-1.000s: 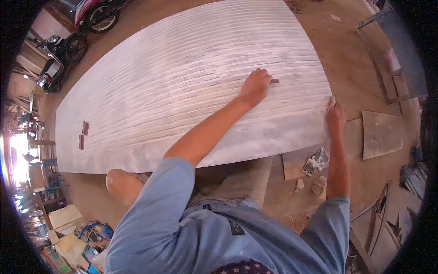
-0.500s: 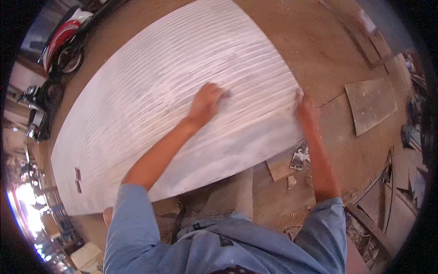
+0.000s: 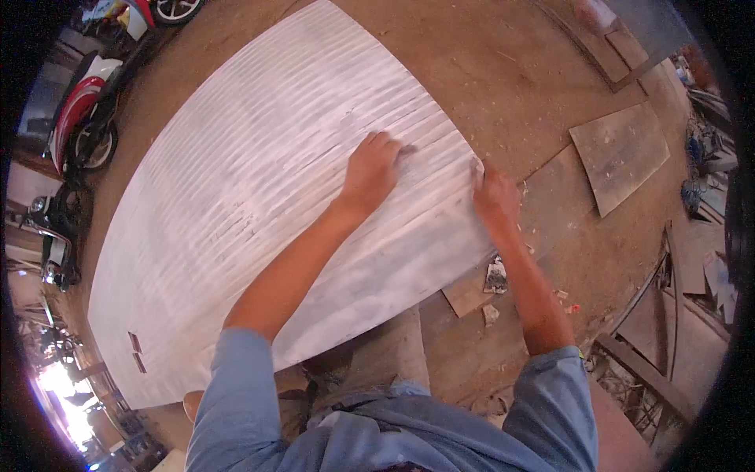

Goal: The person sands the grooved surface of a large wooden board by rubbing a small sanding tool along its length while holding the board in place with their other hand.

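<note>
A large white panel (image 3: 275,141) with ridges running along most of its length spreads out before me, its lower strip smooth. My left hand (image 3: 371,173) rests on the ridges with bent fingers, closed on a small dark piece (image 3: 407,149) whose kind I cannot make out. At the panel's right edge, my right hand (image 3: 497,198) is closed around the rim, thumb on top and fingers partly hidden. Two short dark slots (image 3: 137,352) show near the panel's left end.
A square board (image 3: 621,157) lies on the dirt floor at right. Debris and a white-smeared piece (image 3: 495,277) lie below my right hand. Motorcycles (image 3: 86,126) stand at upper left. Scrap strips (image 3: 641,374) are heaped at lower right.
The view has shifted, so the panel's right edge and my right hand appear further left. My left hand has moved closer to that edge along the ridges. Both hands keep their grips.
</note>
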The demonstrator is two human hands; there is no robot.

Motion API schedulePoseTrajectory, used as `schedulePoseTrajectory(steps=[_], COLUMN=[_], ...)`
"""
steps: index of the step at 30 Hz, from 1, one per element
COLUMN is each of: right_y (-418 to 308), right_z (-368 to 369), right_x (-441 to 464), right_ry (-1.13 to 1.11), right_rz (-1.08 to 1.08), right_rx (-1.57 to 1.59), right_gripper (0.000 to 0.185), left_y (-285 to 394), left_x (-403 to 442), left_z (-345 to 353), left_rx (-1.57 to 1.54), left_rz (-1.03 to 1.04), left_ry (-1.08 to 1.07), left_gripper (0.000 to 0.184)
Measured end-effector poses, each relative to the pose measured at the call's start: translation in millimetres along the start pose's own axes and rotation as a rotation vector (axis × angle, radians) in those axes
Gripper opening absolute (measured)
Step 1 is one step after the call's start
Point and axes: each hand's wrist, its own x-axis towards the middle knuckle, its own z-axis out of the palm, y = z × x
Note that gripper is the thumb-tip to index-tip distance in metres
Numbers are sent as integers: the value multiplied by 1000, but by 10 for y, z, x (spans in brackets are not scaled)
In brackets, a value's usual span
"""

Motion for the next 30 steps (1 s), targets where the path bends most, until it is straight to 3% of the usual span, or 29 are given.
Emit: schedulePoseTrajectory(steps=[4, 6, 7, 9, 11, 14, 19, 23, 25, 28, 30], right_y=[11, 59, 75, 82, 58, -22, -32, 30, 46, -37, -39], right_z=[-13, 30, 55, 94, 10, -79, -90, -1, 19, -119, -128], right_x=[16, 23, 3, -44, -4, 41, 44, 23, 15, 54, 57], right_ry=[-21, 15, 79, 133, -79, -157, -96, -9, -41, -131, -196], right_rz=[-9, -28, -72, -108, 41, 106, 61, 3, 13, 60, 80], right_rx=[-6, -2, -16, -20, 55, 55, 22, 57, 72, 60, 28], right_gripper=[39, 39, 39, 40, 45, 43, 39, 40, 41, 44, 45], left_y=[5, 50, -25, -199, -279, -187, 12, -18, -114, -87, -38], left_x=[703, 893, 828, 478, 122, -10, 865, 782, 390, 338, 625], left_z=[661, 737, 616, 321, 4, -202, 685, 474, 167, 90, 414], left_rx=[184, 204, 144, 193, 54, 39, 103, 119, 133, 66, 42], left_rz=[67, -12, 49, -43, 21, -55, 124, 178, 82, 46, 69], left_ry=[31, 43, 82, -5, 28, -8, 134, 85, -49, -43, 37], left_gripper=[14, 19, 21, 21, 19, 19, 14, 10, 10, 7, 12])
